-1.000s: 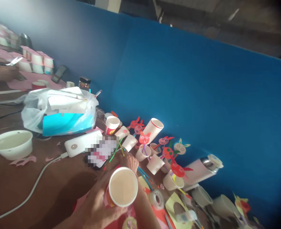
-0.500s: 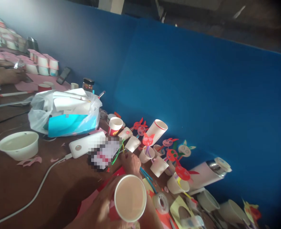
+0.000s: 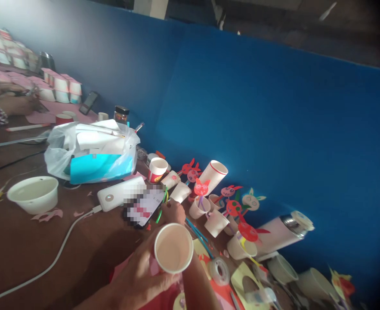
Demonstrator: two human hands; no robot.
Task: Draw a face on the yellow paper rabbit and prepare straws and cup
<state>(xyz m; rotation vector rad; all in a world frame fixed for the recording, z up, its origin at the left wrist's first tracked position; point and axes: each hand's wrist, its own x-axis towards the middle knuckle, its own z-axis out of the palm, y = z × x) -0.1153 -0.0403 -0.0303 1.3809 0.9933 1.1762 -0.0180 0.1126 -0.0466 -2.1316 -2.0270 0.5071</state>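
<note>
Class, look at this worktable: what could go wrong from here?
The right hand is close to the phone and might nudge it.
The cup in the left hand hides part of the right arm, so a slip there could go unseen.
The cable trails across the table; snagging it could tug the power bank.

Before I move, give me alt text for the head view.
The person's left hand holds a paper cup, open top toward the camera; the right hand is beyond it, near a phone, its grip hidden. Farther right, paper animal faces stick up from cups before a blue partition.
</note>
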